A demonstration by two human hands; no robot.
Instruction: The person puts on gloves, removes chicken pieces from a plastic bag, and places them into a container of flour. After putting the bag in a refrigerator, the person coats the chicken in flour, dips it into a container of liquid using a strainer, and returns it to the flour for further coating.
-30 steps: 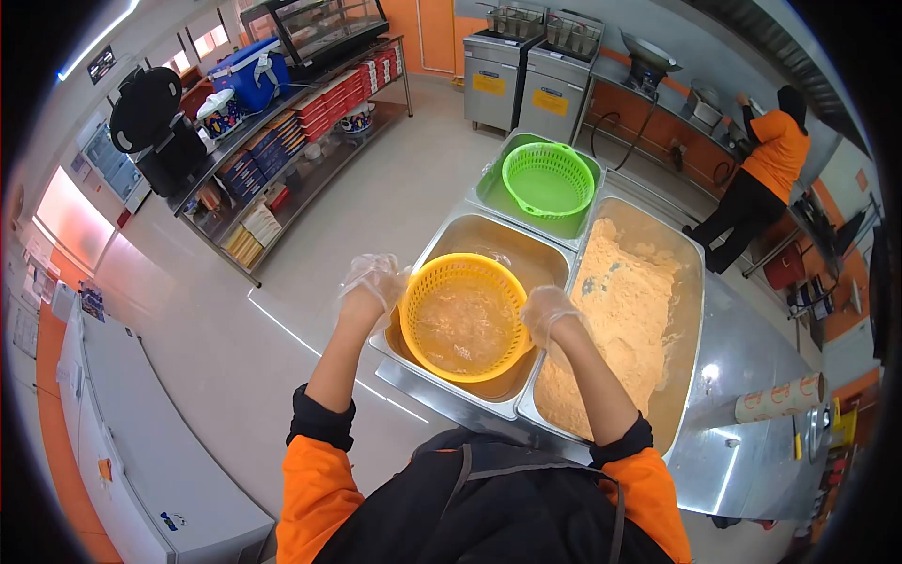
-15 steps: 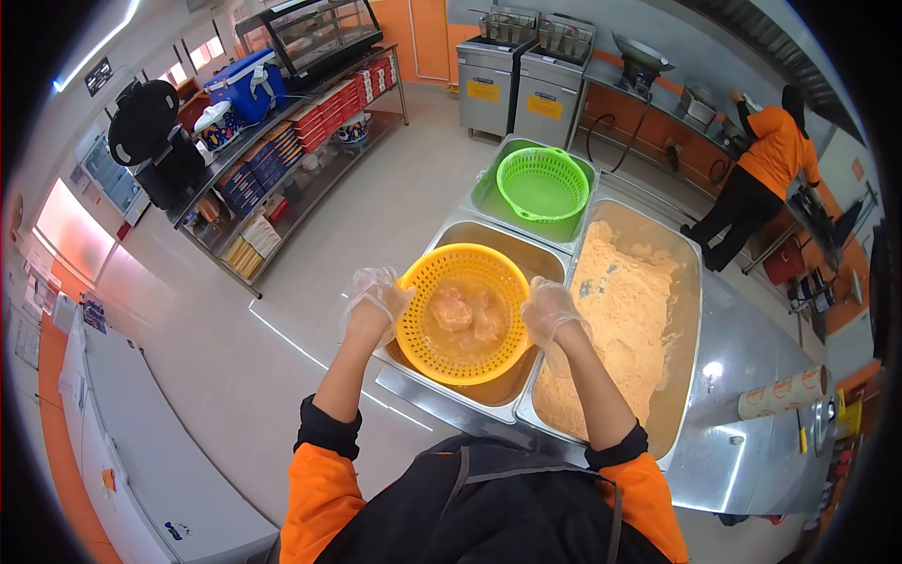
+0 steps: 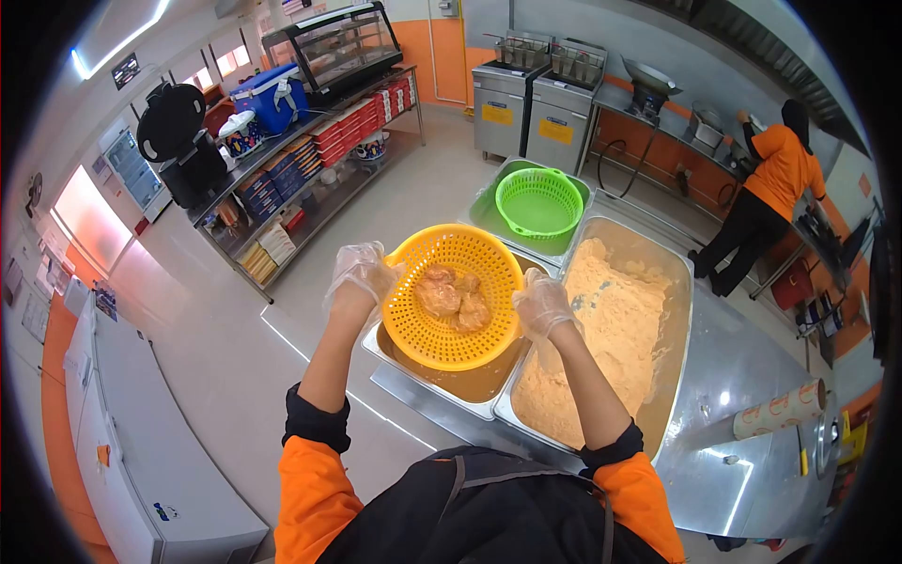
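Observation:
A yellow colander [image 3: 404, 324] is held up between my two gloved hands, above a steel pan [image 3: 442, 381] of brownish liquid. Raw chicken pieces [image 3: 453, 297] lie at the bottom of the colander, which has little liquid left around them. My left hand [image 3: 362, 274] is closed on its left rim. On the opposite rim, my right hand [image 3: 545, 305] is closed too. Both hands wear clear plastic gloves. Right of the colander is a large steel pan of orange-tinted flour [image 3: 601, 352], close under my right forearm.
A green basket [image 3: 539, 202] sits in another pan behind. The steel table [image 3: 723, 376] bears a printed paper roll [image 3: 780, 410]. Fryers [image 3: 526, 103] and a co-worker [image 3: 775, 179] are at the back. A shelf rack [image 3: 310, 160] and white chest freezer [image 3: 150, 423] stand to the left.
The colander has been raised out of the liquid by both hands, and liquid has drained from around the chicken. The camera view has shifted slightly.

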